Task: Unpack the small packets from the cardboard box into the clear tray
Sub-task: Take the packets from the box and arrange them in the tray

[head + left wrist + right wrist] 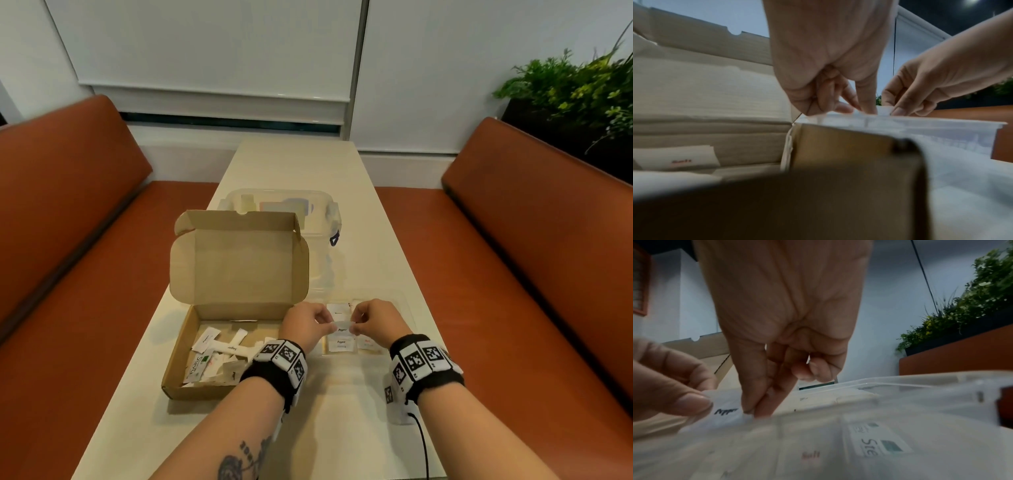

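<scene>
A white pepper packet (pixel 342 325) is pinched at its left end by the left hand (pixel 306 323) and at its right end by the right hand (pixel 374 320), thumb and fingertips closed on the paper, held over the clear tray (pixel 409 310). In the right wrist view the packet's black "Pepper" print is seen between the two pinches.

More pepper packets (pixel 341 343) are seen lying in the tray below; a Stevia packet (pixel 878 441) and one probably marked "Salt" (blurred) are seen through its wall.

The cardboard box (pixel 178 368) is set on the table (pixel 298 161) touching or just beside the tray's left side, lid open, with loose packets (pixel 219 359) inside. A lidded clear container (pixel 329 212) is placed behind the box.
</scene>
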Motion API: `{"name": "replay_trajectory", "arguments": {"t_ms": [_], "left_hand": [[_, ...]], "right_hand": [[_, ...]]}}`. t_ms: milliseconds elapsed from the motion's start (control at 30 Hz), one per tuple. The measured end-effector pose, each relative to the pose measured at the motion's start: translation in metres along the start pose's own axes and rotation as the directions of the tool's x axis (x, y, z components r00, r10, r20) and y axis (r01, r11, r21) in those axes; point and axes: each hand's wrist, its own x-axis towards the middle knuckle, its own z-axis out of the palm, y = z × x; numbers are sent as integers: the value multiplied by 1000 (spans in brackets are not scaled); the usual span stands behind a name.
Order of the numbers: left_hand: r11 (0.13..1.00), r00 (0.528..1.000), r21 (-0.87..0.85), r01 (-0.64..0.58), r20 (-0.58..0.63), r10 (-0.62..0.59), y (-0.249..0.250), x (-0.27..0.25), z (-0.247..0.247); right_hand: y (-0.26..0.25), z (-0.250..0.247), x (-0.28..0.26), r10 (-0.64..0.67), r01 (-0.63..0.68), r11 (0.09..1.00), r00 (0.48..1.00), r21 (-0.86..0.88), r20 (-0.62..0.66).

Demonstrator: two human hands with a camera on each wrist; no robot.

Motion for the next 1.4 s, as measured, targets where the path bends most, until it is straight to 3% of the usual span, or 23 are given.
{"name": "replay_trajectory", "arguments": {"t_ms": [233, 500, 933, 1200, 1400], "left_hand": [[970, 1000, 242, 7, -9, -5, 6, 3, 7], [882, 995, 460, -102, 61, 83, 2, 6, 16], [725, 976, 657, -207, 184, 112, 5, 7, 27], [737, 985, 656, -164, 146, 89, 7, 5, 32], [904, 990, 414, -110, 123, 64, 6, 2, 19]], "right_hand": [[1, 9, 2, -15, 14, 975, 1000, -221, -1], [-6, 24, 6, -90, 89, 871, 996, -484, 21], [-5, 39, 3, -85, 75, 915, 996, -396, -7], [-4, 40, 3, -68, 59, 926, 998, -372, -12], [-8, 35, 1, -62, 58, 948, 998, -314, -3]]}}
